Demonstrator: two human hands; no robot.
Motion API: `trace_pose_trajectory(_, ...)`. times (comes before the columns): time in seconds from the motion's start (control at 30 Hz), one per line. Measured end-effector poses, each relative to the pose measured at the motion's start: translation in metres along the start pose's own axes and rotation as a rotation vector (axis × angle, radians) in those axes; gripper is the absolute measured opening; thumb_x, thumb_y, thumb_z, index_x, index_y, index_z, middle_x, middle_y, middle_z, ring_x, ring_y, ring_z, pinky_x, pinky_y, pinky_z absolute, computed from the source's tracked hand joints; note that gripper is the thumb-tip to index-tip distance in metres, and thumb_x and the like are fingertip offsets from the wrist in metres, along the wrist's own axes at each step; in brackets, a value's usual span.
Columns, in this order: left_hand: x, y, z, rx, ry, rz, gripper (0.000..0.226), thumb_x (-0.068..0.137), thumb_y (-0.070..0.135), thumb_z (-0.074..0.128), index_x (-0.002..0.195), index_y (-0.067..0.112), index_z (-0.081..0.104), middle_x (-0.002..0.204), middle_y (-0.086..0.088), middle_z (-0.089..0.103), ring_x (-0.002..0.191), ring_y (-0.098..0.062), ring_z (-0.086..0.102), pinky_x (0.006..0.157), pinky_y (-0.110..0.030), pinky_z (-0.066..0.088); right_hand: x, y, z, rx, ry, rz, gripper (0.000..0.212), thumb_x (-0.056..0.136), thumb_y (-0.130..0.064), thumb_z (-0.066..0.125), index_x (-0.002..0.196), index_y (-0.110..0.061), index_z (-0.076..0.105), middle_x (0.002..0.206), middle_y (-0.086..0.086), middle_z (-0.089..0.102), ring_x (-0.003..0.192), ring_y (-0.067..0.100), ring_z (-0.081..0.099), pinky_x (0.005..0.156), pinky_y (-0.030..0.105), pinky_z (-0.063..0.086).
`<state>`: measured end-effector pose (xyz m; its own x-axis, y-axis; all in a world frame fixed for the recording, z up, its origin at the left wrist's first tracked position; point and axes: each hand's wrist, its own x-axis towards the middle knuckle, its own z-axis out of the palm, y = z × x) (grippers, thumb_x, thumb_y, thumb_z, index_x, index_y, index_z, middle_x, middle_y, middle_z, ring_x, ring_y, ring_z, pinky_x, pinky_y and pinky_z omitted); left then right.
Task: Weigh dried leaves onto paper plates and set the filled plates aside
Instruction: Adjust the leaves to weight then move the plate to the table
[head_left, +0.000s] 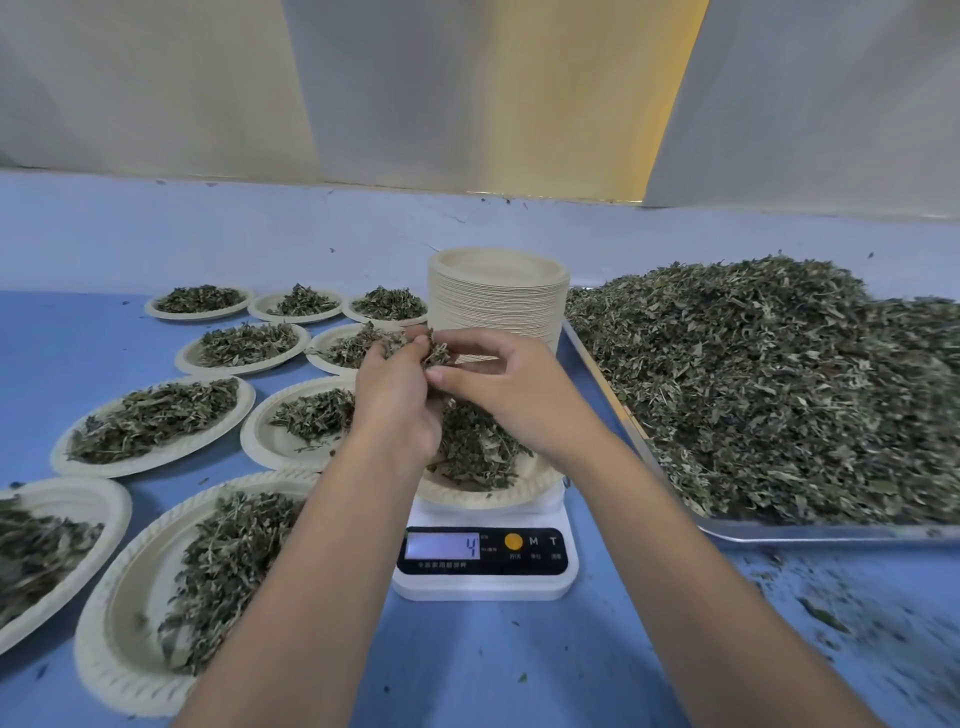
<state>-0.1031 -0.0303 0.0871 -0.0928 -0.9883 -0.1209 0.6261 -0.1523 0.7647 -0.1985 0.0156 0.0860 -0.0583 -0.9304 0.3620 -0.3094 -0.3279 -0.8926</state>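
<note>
my left hand (397, 400) and right hand (511, 392) together above plate on scale (483, 558), fingers pinched on small clump of dried leaves (434, 353). crumble slowly, watch display, stop at target. plate (488, 493) directly beneath fingers; bulk tray (779, 531) at table's right edge.

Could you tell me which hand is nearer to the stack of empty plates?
The right hand. It is just in front of the stack, overlapping its base in the view. The left hand is further to the stack's left, over the plate on the scale.
</note>
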Motion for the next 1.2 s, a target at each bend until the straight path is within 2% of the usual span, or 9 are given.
trace_pose_trajectory(0.13,0.000,-0.007,0.005,0.054,0.007,0.011,0.049,0.099,0.003,0.042,0.145,0.009,0.028,0.125,-0.012,0.058,0.114,-0.030,0.058,0.098,-0.048,0.047,-0.002,0.004,0.006,-0.173,0.123,-0.013,0.029,0.080,-0.017,0.074,0.108,-0.025,0.071,0.086,-0.021,0.065,0.074,-0.013,0.059,0.070,0.004,0.043)
trace_pose_trajectory(0.3,-0.002,-0.013,0.007,0.015,0.004,0.026,0.049,0.098,0.000,0.041,0.145,0.011,0.028,0.113,-0.004,0.058,0.113,-0.025,0.057,0.101,-0.046,0.045,-0.002,0.008,0.006,-0.254,0.224,-0.033,0.018,0.079,-0.016,0.075,0.095,-0.022,0.076,0.068,-0.023,0.062,0.064,-0.014,0.056,0.060,0.002,0.039)
trace_pose_trajectory(0.4,-0.004,-0.013,0.006,0.017,-0.001,0.002,0.019,0.098,-0.001,0.041,0.109,0.010,0.052,0.096,-0.003,0.059,0.095,-0.021,0.060,0.095,-0.042,0.048,-0.001,0.008,0.003,-0.240,0.239,-0.006,0.014,0.078,-0.015,0.075,0.090,-0.022,0.076,0.072,-0.020,0.064,0.070,-0.009,0.058,0.068,0.007,0.043)
trace_pose_trajectory(0.47,-0.002,-0.008,0.002,0.015,0.029,-0.003,0.019,0.098,-0.002,0.040,0.090,0.012,0.051,0.093,-0.006,0.059,0.084,-0.018,0.060,0.085,-0.037,0.052,0.001,0.008,-0.002,-0.183,0.269,0.023,0.013,0.077,-0.015,0.076,0.087,-0.023,0.075,0.077,-0.013,0.068,0.079,0.004,0.063,0.078,0.022,0.050)
trace_pose_trajectory(0.57,0.008,0.002,-0.007,-0.057,0.064,-0.020,0.015,0.098,-0.001,0.040,0.091,0.007,0.051,0.100,-0.010,0.058,0.085,-0.022,0.061,0.075,-0.035,0.055,0.003,0.007,-0.013,-0.164,0.296,0.057,0.014,0.077,-0.016,0.077,0.086,-0.027,0.072,0.086,-0.005,0.070,0.088,0.015,0.066,0.083,0.033,0.053)
trace_pose_trajectory(0.7,0.015,0.007,-0.011,-0.103,0.062,-0.044,0.014,0.098,-0.002,0.039,0.106,0.005,0.049,0.119,-0.018,0.055,0.082,-0.023,0.061,0.074,-0.035,0.055,0.003,0.011,-0.023,-0.260,0.275,0.063,0.011,0.078,-0.024,0.077,0.083,-0.030,0.069,0.072,-0.017,0.061,0.070,-0.004,0.055,0.067,0.015,0.044)
trace_pose_trajectory(0.83,0.011,0.007,-0.007,-0.076,0.050,-0.040,0.018,0.099,-0.001,0.040,0.088,0.009,0.051,0.102,-0.013,0.057,0.077,-0.021,0.062,0.063,-0.032,0.052,0.001,0.015,-0.016,-0.343,0.245,0.036,0.009,0.078,-0.032,0.077,0.082,-0.026,0.072,0.064,-0.019,0.055,0.059,-0.012,0.050,0.054,0.006,0.037)
trace_pose_trajectory(1.03,0.013,0.008,-0.009,-0.128,0.054,-0.018,0.015,0.098,-0.002,0.040,0.105,0.006,0.050,0.129,-0.020,0.055,0.077,-0.022,0.061,0.082,-0.039,0.054,0.001,0.019,-0.012,-0.426,0.146,0.069,0.024,0.082,-0.006,0.067,0.093,-0.026,0.075,0.083,-0.016,0.064,0.059,-0.006,0.052,0.052,0.004,0.037)
trace_pose_trajectory(1.2,0.013,0.008,-0.009,-0.142,0.049,-0.022,0.016,0.098,-0.002,0.039,0.093,0.006,0.052,0.115,-0.019,0.055,0.073,-0.022,0.060,0.067,-0.035,0.055,0.000,0.019,-0.013,-0.463,0.134,0.016,0.029,0.083,-0.001,0.061,0.099,-0.020,0.076,0.085,-0.012,0.069,0.069,-0.013,0.055,0.061,0.000,0.039)
